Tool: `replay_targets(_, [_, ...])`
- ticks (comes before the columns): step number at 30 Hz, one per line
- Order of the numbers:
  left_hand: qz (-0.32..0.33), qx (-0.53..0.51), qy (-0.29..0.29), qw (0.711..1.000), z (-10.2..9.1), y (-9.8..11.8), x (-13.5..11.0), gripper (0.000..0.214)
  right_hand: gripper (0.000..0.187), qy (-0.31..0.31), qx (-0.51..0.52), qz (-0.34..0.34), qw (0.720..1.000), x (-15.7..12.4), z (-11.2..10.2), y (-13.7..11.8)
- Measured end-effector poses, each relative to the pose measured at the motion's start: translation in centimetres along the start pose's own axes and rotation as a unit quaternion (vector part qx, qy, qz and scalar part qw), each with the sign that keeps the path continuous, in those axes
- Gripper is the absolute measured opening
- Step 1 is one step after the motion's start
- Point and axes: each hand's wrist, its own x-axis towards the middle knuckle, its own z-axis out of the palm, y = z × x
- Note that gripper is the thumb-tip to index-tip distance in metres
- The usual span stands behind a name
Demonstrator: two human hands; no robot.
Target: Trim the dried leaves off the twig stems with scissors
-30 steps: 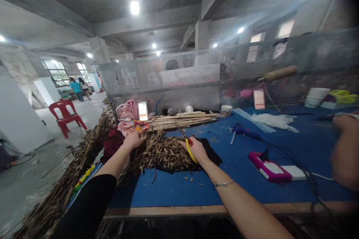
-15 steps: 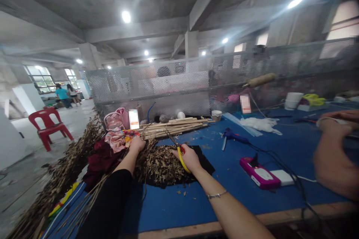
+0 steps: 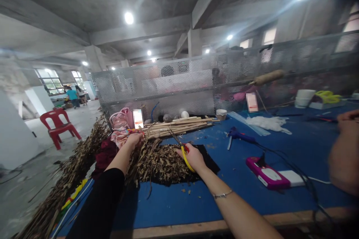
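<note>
In my right hand is a pair of scissors with yellow and red handles. Their blades point up and left, above a heap of chopped dried leaves on a black cloth. My left hand is closed at the heap's far left corner, gripping dried plant stalks that trail beside the heap. Part of the stalks is hidden by my wrist. A patterned pink cloth lies just left of that hand.
Wooden sticks lie behind the heap. On the blue table are a glue gun, a magenta power bank and cables. Long dried stalks line the left edge. Another person's arm reaches in at right.
My left hand has shifted left relative to the heap, and the stalks now trail nearer the cloth. The right hand keeps its scissors over the heap. The view has turned slightly left.
</note>
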Motion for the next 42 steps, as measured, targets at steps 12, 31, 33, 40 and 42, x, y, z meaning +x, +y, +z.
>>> replay_targets(12, [0.291, -0.031, 0.174, 0.940, 1.6, 3.8, -6.1, 0.022, 0.034, 0.056, 0.033, -0.045, 0.997, 0.1, 0.1, 0.3])
replay_targets(31, [0.110, -0.265, -0.167, 0.943, 8.1, -0.2, -12.3, 0.029, 0.026, -0.057, 0.151, -0.104, 0.981, 1.4, -1.6, -2.7])
replay_targets(33, [0.095, -0.272, -0.162, 0.944, 8.1, -0.8, -12.3, 0.030, 0.027, -0.083, 0.200, -0.078, 0.973, 0.4, -1.8, -2.9])
replay_targets(40, [0.050, -0.357, -0.183, 0.915, 8.1, -1.4, -11.6, 0.033, 0.028, -0.162, 0.326, -0.031, 0.931, -1.3, -1.4, -4.2])
replay_targets(42, [0.045, -0.359, -0.206, 0.909, 8.2, -1.6, -11.7, 0.033, 0.026, -0.169, 0.334, -0.019, 0.927, -1.4, -1.3, -4.4])
